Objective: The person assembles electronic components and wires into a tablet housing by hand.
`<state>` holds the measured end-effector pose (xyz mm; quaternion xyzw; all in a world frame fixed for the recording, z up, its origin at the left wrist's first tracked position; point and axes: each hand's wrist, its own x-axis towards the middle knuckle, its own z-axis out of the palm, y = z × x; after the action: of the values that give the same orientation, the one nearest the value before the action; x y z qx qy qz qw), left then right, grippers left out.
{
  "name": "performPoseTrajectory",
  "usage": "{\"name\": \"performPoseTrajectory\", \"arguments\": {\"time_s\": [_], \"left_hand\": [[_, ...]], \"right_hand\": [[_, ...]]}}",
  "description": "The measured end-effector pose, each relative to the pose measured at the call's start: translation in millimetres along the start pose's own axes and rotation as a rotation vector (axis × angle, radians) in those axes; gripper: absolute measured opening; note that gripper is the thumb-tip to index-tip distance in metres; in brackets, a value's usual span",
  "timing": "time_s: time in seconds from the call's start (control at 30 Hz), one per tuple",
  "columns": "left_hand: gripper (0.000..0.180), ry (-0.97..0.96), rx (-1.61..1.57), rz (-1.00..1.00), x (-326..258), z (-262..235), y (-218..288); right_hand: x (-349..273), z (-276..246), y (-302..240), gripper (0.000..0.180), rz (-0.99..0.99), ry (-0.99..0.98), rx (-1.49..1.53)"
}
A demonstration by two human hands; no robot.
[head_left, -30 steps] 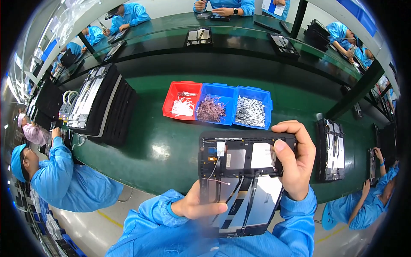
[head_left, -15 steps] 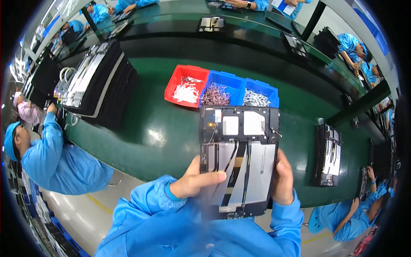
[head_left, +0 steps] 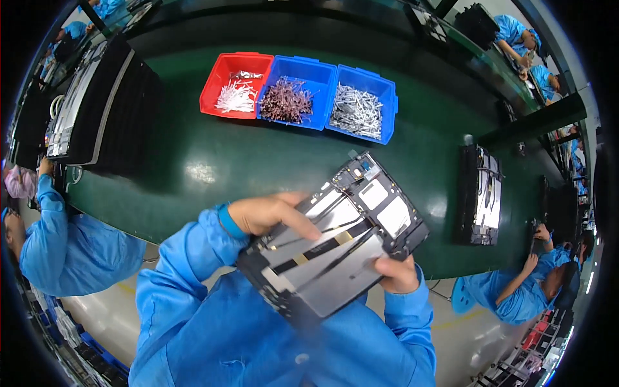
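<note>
Both hands, left hand (head_left: 267,213) and right hand (head_left: 396,276), now grip the panel (head_left: 335,242) tilted, formerly upright.

The open panel (head_left: 335,242) held in both hands looks like dark matt plastic around the frame, with smooth grey metal plates that catch a dull sheen and thin black ribbon strips laid flat across them; the sleeves (head_left: 187,284) are blue cloth, soft and slightly creased; the table (head_left: 213,164) has a smooth green covering, glossy enough to throw back the lamps; the red bin (head_left: 213,97) and the blue bins (head_left: 322,119) are hard, shiny plastic; one holds pale white bits, one coppery brown bits, one bright silvery metal bits; the stacked trays (head_left: 129,109) are matt black.
</note>
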<state>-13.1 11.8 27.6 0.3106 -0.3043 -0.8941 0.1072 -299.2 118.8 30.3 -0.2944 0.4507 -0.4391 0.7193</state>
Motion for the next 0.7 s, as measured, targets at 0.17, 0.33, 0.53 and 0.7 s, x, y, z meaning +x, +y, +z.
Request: {"name": "performPoseTrajectory", "arguments": {"time_s": [0.17,0.33,0.53,0.7], "left_hand": [[0.075,0.2,0.937,0.155,-1.1,-25.2,32.0],[0.046,0.182,1.403,0.401,1.8,-24.0,31.8],[0.023,0.198,1.396,0.376,7.5,-26.0,34.0],[0.022,0.201,1.435,0.382,11.5,-25.3,32.1]], "right_hand": [[7.8,16.4,50.2,0.063,0.043,0.022,0.348],[-15.8,40.8,87.0,0.054,0.099,0.01,0.329],[-23.3,65.2,77.0,0.039,-0.016,0.001,0.365],[-13.9,81.3,42.4,0.049,-0.017,-0.148,0.232]]}}
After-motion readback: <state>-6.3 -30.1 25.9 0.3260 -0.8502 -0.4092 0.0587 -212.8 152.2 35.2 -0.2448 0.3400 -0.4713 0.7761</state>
